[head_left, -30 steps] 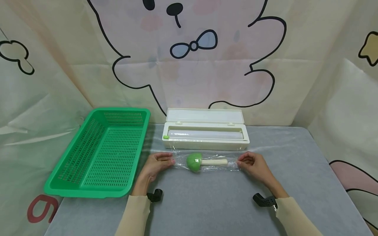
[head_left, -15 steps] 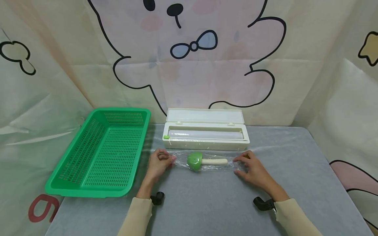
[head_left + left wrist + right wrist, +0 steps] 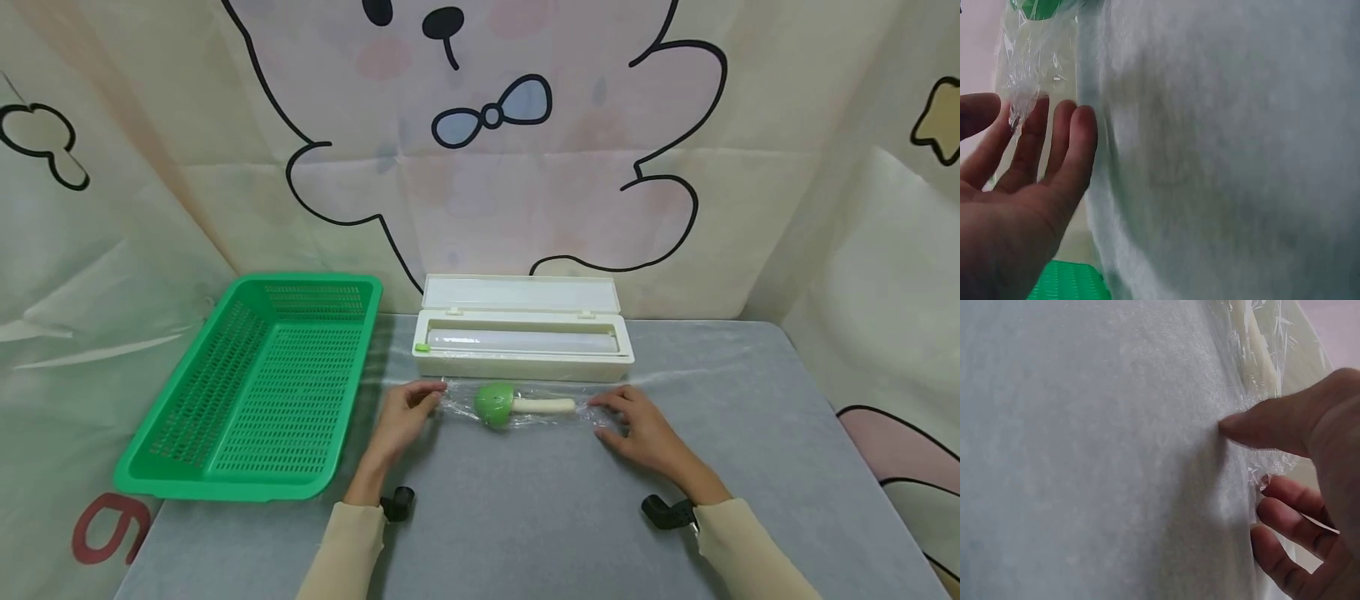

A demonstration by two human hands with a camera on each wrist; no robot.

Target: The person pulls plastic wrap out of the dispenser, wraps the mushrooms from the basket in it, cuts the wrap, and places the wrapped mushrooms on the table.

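Note:
A toy mushroom with a green cap (image 3: 494, 404) and a cream stem (image 3: 543, 406) lies on its side, wrapped in clear cling film (image 3: 457, 400). My left hand (image 3: 403, 415) is at the cap end. In the left wrist view the twisted film end (image 3: 1021, 94) lies against its fingertips, with the thumb standing apart from them. At the stem end is my right hand (image 3: 637, 427), thumb and fingers spread. Gathered film (image 3: 1272, 464) shows between them in the right wrist view, touching a fingertip. Behind the wrapped mushroom stands a white cling film box (image 3: 525, 368), lid raised, roll inside.
A green plastic basket (image 3: 277, 493) with slotted walls stands on the left of the grey-covered table (image 3: 525, 517). A light curtain with printed cartoon figures (image 3: 487, 192) closes off the back and sides.
Both hands have loosened from the film ends, thumbs moving away from the fingers. The right fingers have spread. The wrapped mushroom has shifted only slightly.

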